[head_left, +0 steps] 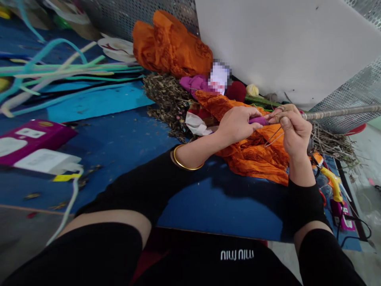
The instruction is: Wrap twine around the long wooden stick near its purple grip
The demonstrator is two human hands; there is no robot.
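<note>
My left hand (236, 124) pinches a small piece of purple cloth (258, 120) between thumb and fingers. Touching the other end of that cloth is my right hand (293, 125), its fingers curled round the end of a long wrapped rod (336, 113) that reaches out to the right. A thin bent wire (273, 139) hangs below the right fingers. Crumpled orange cloth (256, 159) lies under both hands. White paper (197, 124) is beside my left wrist.
Dried plant stems (166, 103) and a bundled orange cloth (172, 47) lie behind. Coloured flexible tubes (59, 71) and a purple box (32, 139) with a white adapter are at left. A yellow glue gun (335, 184) rests at right, near a purple power block (342, 214).
</note>
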